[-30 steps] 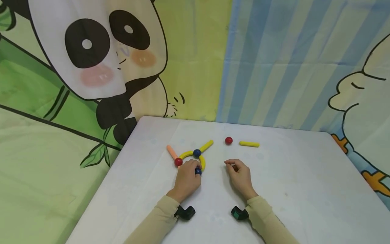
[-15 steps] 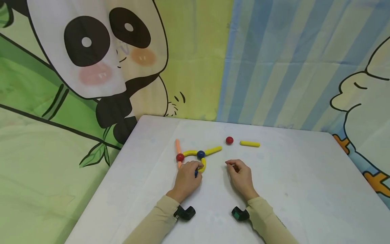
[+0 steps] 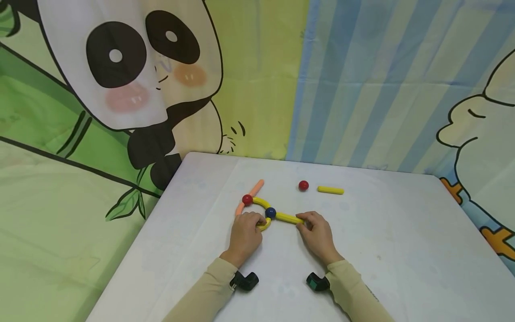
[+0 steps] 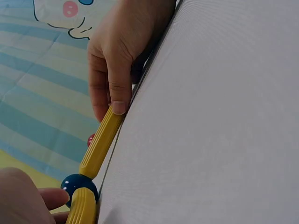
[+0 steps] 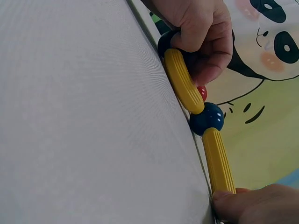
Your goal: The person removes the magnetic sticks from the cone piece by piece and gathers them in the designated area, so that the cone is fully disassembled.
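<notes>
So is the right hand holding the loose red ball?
No, the right hand pinches a straight yellow stick, while the loose red ball lies farther back.

Straight yellow plastic stick (image 4: 101, 144) is ridged, kinda low-sheen; round dark-blue plastic ball (image 5: 206, 119) is smooth, pretty glossy; flat white tabletop (image 3: 402, 241) looks matt; cartoon-printed backdrop (image 3: 261, 89), creased cloth.

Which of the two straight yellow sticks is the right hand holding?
The stick attached to a blue ball: the right hand pinches its free end. The other stick lies unattached, near a red ball.
</notes>
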The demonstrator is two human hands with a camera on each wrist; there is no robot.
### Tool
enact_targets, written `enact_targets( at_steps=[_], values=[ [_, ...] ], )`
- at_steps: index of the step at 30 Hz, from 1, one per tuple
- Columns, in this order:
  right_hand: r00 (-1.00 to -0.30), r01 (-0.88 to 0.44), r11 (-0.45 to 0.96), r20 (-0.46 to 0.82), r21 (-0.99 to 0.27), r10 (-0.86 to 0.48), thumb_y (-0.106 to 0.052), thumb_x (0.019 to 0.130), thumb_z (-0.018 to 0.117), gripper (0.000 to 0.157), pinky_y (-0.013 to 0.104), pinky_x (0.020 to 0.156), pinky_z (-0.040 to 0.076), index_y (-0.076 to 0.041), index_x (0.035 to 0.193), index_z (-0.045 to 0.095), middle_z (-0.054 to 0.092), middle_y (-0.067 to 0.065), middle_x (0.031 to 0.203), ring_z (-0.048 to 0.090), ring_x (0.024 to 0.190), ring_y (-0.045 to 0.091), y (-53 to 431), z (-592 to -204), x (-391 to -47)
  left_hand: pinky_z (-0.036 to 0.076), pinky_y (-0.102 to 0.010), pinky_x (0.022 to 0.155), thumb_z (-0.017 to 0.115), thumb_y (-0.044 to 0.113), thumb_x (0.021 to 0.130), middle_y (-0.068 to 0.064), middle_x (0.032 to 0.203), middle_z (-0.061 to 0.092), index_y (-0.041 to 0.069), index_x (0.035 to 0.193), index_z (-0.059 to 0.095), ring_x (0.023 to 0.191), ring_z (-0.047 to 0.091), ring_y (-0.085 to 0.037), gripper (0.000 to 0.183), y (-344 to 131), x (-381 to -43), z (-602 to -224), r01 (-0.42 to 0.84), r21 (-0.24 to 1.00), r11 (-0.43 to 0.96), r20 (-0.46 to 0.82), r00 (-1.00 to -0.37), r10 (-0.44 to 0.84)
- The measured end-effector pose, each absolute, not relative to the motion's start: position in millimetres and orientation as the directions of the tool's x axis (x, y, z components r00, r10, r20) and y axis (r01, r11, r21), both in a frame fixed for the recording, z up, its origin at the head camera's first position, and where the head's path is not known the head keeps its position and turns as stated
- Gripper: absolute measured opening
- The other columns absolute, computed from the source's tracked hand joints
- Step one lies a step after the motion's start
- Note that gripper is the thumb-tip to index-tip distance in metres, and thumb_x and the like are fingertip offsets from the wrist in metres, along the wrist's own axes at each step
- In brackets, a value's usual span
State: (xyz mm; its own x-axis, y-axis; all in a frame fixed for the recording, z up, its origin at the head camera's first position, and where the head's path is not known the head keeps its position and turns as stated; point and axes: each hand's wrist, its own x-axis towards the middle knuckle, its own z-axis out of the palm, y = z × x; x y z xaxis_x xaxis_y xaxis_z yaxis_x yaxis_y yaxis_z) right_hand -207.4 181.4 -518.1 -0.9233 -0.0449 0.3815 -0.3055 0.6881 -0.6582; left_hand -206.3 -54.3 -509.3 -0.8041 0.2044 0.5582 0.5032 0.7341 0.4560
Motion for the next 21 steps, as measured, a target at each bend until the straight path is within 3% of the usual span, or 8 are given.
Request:
enact_targets(
  at_steps=[4, 7, 13, 21],
  values=[
    [-0.928, -0.335, 0.684, 0.351, -0.648, -0.123, -0.012, 0.083, 0.078, 0.024, 0.037, 0.082, 0.048, -0.018, 0.106, 0.073, 0.067, -0.005, 0.101, 0.06, 0.094, 0.015, 181.0, -519.5, -206.7, 0.048, -0.038, 0.09, 0.059, -0.02, 0.068, -0.001, 0.083, 0.067, 0.009, 0.085, 0.067, 0.082, 0.061, -0.021, 0.034, -56.9, -211.1, -509.8, 0.489, 0.421, 0.764, 0.619, -0.77, 0.152],
    [-0.921, -0.376, 0.664, 0.339, -0.646, -0.192, -0.016, 0.083, 0.079, 0.024, 0.037, 0.085, 0.049, -0.021, 0.106, 0.073, 0.066, -0.01, 0.1, 0.059, 0.095, 0.011, 180.0, -520.6, -205.9, 0.045, -0.041, 0.102, 0.059, -0.022, 0.071, -0.004, 0.096, 0.066, 0.007, 0.095, 0.065, 0.097, 0.062, -0.021, 0.038, -56.9, -213.3, -510.1, 0.5, 0.451, 0.74, 0.633, -0.763, 0.13],
    [-0.88, -0.472, 0.621, 0.38, -0.626, -0.286, -0.018, 0.081, 0.081, 0.026, 0.032, 0.079, 0.047, -0.023, 0.105, 0.072, 0.066, -0.014, 0.099, 0.057, 0.091, 0.008, 177.6, -520.5, -204.1, 0.048, -0.035, 0.098, 0.064, -0.007, 0.087, -0.01, 0.126, 0.058, 0.006, 0.121, 0.062, 0.117, 0.058, -0.023, 0.036, -53.0, -210.0, -513.1, 0.523, 0.528, 0.669, 0.539, -0.815, 0.213],
    [-0.888, -0.441, 0.653, 0.404, -0.616, -0.218, -0.013, 0.083, 0.077, 0.025, 0.031, 0.077, 0.045, -0.02, 0.107, 0.073, 0.067, -0.01, 0.103, 0.055, 0.092, 0.01, 177.0, -520.1, -203.5, 0.049, -0.032, 0.095, 0.07, 0.005, 0.089, -0.003, 0.118, 0.061, 0.009, 0.12, 0.064, 0.109, 0.06, -0.019, 0.031, -52.0, -208.6, -511.7, 0.465, 0.526, 0.712, 0.451, -0.862, 0.23]
  ],
)
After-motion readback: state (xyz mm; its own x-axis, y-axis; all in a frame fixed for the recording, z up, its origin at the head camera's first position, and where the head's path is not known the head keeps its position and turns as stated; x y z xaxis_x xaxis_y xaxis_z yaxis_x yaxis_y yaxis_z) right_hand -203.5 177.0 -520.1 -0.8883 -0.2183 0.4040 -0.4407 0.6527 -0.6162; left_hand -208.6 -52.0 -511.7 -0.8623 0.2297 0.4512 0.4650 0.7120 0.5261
